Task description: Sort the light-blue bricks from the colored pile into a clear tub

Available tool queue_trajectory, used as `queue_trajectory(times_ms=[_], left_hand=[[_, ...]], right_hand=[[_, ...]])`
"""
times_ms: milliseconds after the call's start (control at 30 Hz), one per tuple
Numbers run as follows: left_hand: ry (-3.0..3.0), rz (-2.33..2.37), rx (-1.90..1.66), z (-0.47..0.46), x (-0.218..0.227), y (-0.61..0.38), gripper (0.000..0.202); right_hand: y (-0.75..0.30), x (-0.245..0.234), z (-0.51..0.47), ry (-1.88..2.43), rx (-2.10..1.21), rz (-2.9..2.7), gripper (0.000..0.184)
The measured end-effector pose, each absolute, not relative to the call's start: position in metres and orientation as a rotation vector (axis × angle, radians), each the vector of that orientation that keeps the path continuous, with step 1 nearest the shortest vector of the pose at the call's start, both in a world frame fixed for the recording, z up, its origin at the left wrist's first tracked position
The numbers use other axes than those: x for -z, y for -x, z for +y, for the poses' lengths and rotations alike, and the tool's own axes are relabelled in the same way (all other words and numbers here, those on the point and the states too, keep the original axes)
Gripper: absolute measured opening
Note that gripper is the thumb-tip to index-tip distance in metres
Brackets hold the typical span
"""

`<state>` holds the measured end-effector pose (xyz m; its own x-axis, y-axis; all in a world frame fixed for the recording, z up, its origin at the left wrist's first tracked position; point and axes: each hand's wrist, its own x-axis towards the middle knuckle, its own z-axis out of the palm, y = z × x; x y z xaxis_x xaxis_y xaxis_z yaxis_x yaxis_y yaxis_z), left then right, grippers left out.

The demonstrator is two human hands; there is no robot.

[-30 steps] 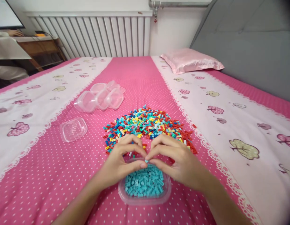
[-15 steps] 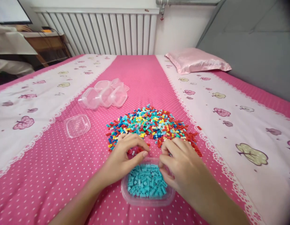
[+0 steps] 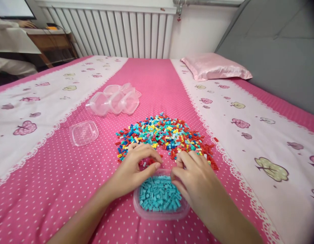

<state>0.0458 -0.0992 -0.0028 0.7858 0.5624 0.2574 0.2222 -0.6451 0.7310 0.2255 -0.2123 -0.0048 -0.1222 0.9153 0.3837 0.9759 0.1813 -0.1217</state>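
Note:
A clear plastic container (image 3: 162,215) full of turquoise toy building bricks (image 3: 159,195) sits on the bed in front of me. My left hand (image 3: 136,166) is over its far left edge, fingers curved and thumb apart from the index finger, with nothing visible between them. Over the container's right side, my right hand (image 3: 195,173) has its fingers curled and its thumb drawn in; whatever they pinch is hidden or too small to make out. Just beyond both hands lies a heap of mixed small building bricks (image 3: 162,132) in red, blue, yellow, green and turquoise.
A clear lid (image 3: 84,133) lies left of the heap. Several clear containers (image 3: 113,101) are grouped farther back. At the back right is a pink pillow (image 3: 215,66) on the bedspread (image 3: 149,78). Another person's hand (image 3: 27,24) shows at a desk, far left.
The view has shifted slightly. My right hand's thumb and fingers are a little closer together over the container; my left hand keeps nearly the same pose.

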Motion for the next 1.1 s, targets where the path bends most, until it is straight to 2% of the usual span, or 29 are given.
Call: queue_trajectory(times_ms=[400, 567, 1100], left_hand=[[-2.309, 0.571, -0.606, -0.0972, 0.0014, -0.0444, 0.016], [-2.316, 0.584, -0.609, -0.0953, 0.0015, -0.0447, 0.019], [-2.306, 0.580, -0.622, -0.0948, 0.0009, -0.0443, 0.017]], right_hand=[[-0.2216, -0.0018, -0.2131, 1.714, 0.190, -2.092, 0.018], [-0.2188, 0.0028, -0.2120, 1.683, 0.224, -2.130, 0.022], [-0.2255, 0.0017, -0.2139, 1.615, 0.152, -2.128, 0.020]])
